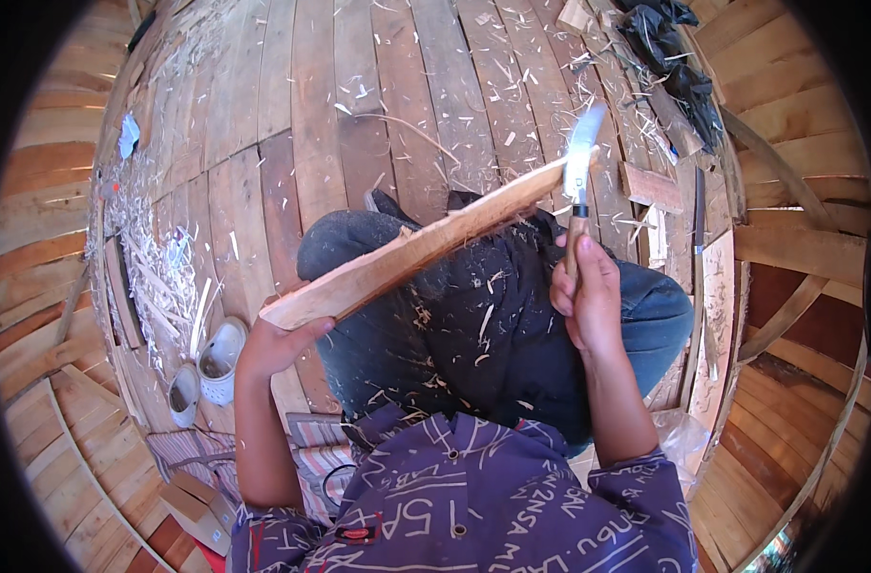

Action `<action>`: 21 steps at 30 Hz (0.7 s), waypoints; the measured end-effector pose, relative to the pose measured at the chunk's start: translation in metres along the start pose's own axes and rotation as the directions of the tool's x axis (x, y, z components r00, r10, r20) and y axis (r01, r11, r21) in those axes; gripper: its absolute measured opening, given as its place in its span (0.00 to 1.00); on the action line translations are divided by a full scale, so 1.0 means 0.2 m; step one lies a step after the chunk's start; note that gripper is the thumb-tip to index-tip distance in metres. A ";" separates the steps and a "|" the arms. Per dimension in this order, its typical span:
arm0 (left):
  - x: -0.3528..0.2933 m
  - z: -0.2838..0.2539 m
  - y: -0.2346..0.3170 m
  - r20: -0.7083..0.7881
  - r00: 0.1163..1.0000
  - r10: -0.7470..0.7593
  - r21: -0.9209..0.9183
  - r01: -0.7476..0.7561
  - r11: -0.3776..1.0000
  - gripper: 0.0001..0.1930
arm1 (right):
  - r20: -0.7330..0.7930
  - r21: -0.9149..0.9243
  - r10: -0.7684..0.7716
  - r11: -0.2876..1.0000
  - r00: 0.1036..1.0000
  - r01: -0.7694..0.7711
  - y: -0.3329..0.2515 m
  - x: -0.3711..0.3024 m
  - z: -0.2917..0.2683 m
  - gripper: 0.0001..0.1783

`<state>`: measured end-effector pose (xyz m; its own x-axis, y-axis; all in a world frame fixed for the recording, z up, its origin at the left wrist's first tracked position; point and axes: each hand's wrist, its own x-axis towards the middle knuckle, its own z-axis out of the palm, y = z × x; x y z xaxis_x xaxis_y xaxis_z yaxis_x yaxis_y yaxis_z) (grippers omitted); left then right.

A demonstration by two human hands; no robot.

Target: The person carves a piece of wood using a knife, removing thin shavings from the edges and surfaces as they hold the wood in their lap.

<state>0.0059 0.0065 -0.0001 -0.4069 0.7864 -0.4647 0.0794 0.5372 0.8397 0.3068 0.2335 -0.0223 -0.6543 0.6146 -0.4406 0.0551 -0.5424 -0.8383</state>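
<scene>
A long, flat piece of pale wood (407, 250) slants across my lap, its near end to the left and its far end up to the right. My left hand (281, 346) grips the near end, with the thumb on the lower edge and the other fingers hidden beneath. In my right hand (588, 286) is a knife (580, 158) with a wooden handle, my fingers wrapped round it. Its broad, slightly curved blade points up, beside the far end of the wood. Shavings (486, 320) are scattered over the dark cloth on my lap.
Wood shavings (158, 277) pile up on the plank floor (311, 86) at the left. A pair of light clogs (222, 349) stands near my left arm. Black plastic (679, 81) lies far right, near a wood offcut (653, 186). A cardboard box (197, 511) sits at lower left.
</scene>
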 end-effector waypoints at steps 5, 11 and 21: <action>0.00 -0.01 -0.01 0.009 0.999 -0.054 -0.013 0.054 0.998 0.22 | 0.013 -0.177 0.025 0.984 1.000 -0.022 -0.01 -0.03 0.07 0.14; -0.01 0.01 0.01 -0.019 0.994 -0.107 -0.076 0.106 0.992 0.23 | 0.138 -0.204 0.016 0.979 0.990 0.012 0.01 -0.05 0.15 0.13; 0.00 0.00 -0.02 0.014 1.000 0.022 0.000 -0.022 1.000 0.22 | -0.193 -0.032 -0.193 0.981 0.962 0.190 -0.09 -0.03 0.00 0.15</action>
<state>0.0050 0.0043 -0.0035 -0.3927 0.8019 -0.4502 0.0879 0.5200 0.8496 0.3098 0.2396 -0.0054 -0.4947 0.8062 -0.3244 -0.0462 -0.3971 -0.9166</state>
